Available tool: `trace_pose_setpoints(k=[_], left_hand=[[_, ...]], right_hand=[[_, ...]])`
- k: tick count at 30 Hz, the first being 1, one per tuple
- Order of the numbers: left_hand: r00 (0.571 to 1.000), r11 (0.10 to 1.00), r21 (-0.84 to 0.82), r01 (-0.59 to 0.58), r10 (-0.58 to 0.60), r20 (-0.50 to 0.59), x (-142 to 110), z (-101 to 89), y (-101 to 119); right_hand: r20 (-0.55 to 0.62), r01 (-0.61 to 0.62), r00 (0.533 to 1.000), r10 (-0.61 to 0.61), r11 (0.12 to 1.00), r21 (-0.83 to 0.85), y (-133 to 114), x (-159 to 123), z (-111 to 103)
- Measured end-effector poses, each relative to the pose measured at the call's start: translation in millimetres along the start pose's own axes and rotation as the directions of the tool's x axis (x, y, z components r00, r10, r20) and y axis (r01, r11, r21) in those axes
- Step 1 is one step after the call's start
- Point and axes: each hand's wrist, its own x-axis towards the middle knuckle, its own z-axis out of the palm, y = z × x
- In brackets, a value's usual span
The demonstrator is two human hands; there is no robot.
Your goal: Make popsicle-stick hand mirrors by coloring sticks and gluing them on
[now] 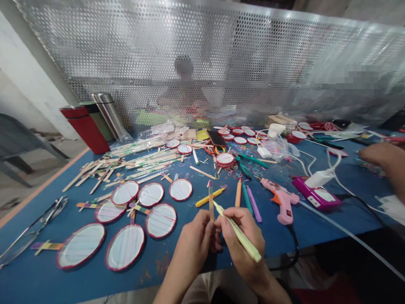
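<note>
Upright between the fingers of my left hand (199,234) is a wooden craft stick (211,198) with purple, green and orange colour bands. A pale yellow marker (242,238) sits in the closed fingers of my right hand (245,236), its tip against or very near the stick. Just beyond my hands lie a yellow marker (210,197), an orange marker (238,194), a teal marker (247,199) and a purple marker (254,204). To the left, several round white discs with red rims (125,247) have coloured sticks attached as handles.
A pink glue gun (281,200) and a purple power strip (316,193) with cables lie on the right. Plain sticks (142,162) are heaped behind the discs. A red flask (85,128) stands back left. A perforated metal screen (209,50) closes the rear; another person's arm (384,158) reaches in.
</note>
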Motion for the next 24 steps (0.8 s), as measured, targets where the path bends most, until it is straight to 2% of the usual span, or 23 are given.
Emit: trace_pose_setpoints(k=[8, 15, 24], left_hand=[[1.0, 1.0, 0.017, -0.001, 0.0, 0.017, 0.4, -1.0, 1.4], [1.0, 1.0, 0.028, -0.002, 0.001, 0.021, 1.5, -0.5, -1.5], [1.0, 0.999, 0.034, 0.006, -0.007, 0.02, 0.6, -1.3, 4.5]], right_hand=[[0.003, 0.022, 1.0, -0.022, 0.995, -0.097, 5.7, -0.6, 0.1], [0.004, -0.006, 1.0, 0.007, 1.0, -0.014, 3.3, -1.1, 0.0], [0.013, 0.038, 0.999, -0.037, 0.996, -0.078, 3.1, 1.1, 0.3]])
